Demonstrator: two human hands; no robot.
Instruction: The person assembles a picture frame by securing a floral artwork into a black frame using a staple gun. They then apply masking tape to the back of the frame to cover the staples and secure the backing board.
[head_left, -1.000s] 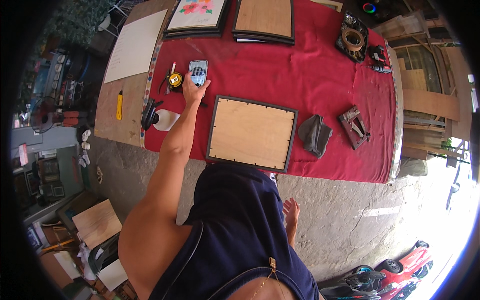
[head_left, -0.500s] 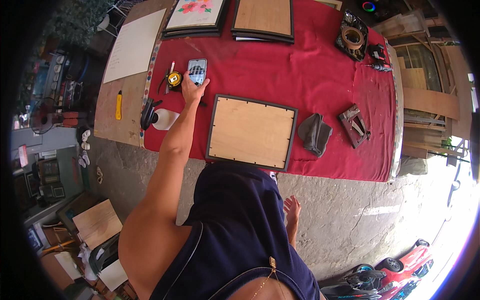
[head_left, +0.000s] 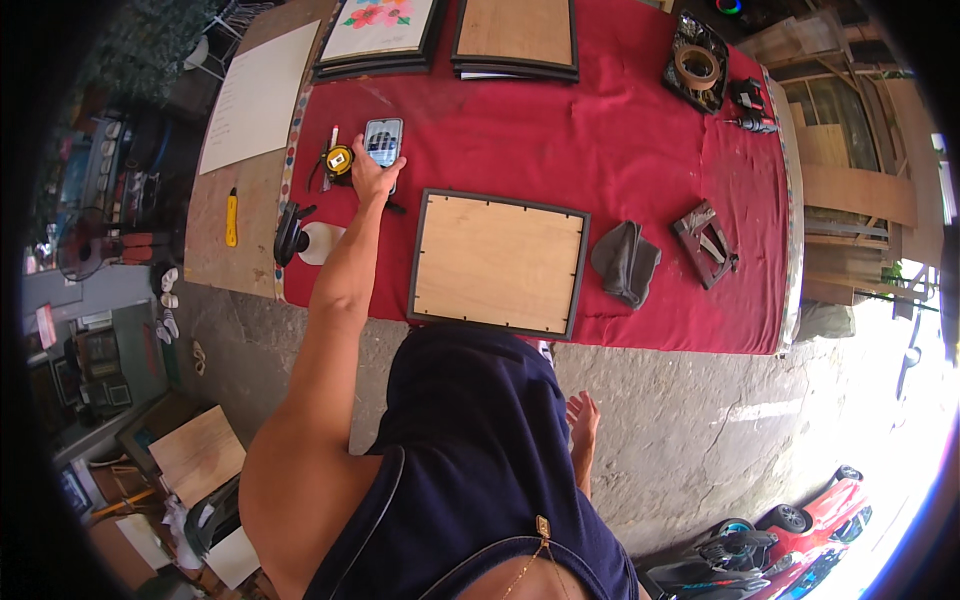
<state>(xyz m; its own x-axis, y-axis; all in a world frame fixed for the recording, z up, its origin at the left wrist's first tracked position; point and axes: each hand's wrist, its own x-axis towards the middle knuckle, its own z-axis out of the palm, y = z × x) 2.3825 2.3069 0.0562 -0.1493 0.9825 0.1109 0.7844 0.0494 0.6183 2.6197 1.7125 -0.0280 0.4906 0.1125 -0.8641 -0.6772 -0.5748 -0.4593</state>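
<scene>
My left hand [head_left: 376,172] grips the lower edges of a phone [head_left: 384,142] at the cloth's left side, beside a yellow-and-black tape measure [head_left: 338,160] and a pen [head_left: 333,136]. A black-framed panel [head_left: 496,260] with a plywood back lies at the near edge of the red cloth [head_left: 620,140], a grey cloth item [head_left: 625,262] to its right. A black tool [head_left: 290,235] and a white bottle [head_left: 318,243] are left of my forearm. My right hand [head_left: 582,420] hangs empty below the table edge, fingers apart.
Stacked frames [head_left: 515,40] and a flower picture [head_left: 375,30] lie at the back, a tray with tape [head_left: 695,65] and a drill [head_left: 750,112] at back right. A staple gun [head_left: 706,245] is at right, a yellow cutter [head_left: 232,218] at left. Boards [head_left: 850,190] stand right.
The view has shifted slightly, so the tabletop sits a little further left and higher. My left hand stays on the phone; my right hand still hangs open.
</scene>
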